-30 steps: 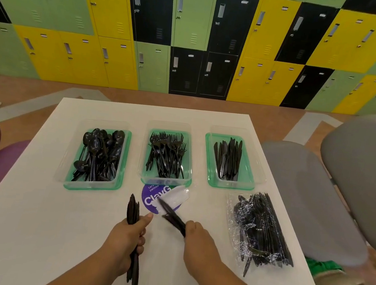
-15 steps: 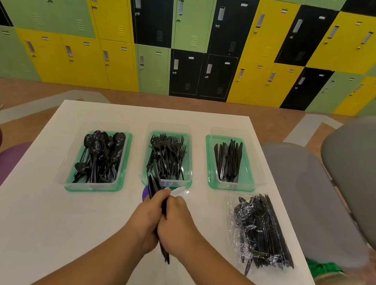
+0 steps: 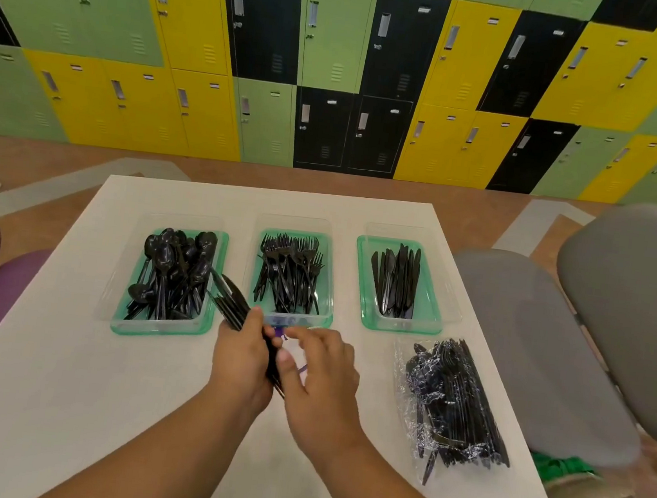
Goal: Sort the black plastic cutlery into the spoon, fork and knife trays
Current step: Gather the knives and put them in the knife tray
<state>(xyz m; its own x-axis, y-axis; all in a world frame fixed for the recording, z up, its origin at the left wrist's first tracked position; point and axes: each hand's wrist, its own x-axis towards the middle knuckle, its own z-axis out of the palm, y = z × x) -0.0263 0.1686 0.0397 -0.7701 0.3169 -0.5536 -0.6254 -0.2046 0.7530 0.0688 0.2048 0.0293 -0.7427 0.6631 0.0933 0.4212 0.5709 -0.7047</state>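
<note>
We look down on a white worktop with three green-bottomed clear trays in a row across its middle.

At ten o'clock from our hands sits the spoon tray, heaped with black spoons. At twelve o'clock, just beyond our fingers, is the fork tray, packed with forks. At two o'clock is the knife tray, the emptiest of the three, holding one tidy sheaf of knives.

At the centre, our left hand is closed around a bundle of black cutlery. Its far end pokes out toward eleven o'clock, overlapping the near right corner of the spoon tray. We cannot tell which kinds the bundle holds. Our right hand is loose and half open, holding nothing we can make out, its thumb touching the bundle beside the left hand.

A second ago the hands were apart, each holding pieces. Half a second ago they met. Now everything sits in the left hand and the right has let go. We judge the right is now free to pick single pieces off for the trays.

At three o'clock lies a clear plastic pack of unsorted cutlery, so plenty of sorting remains.
</note>
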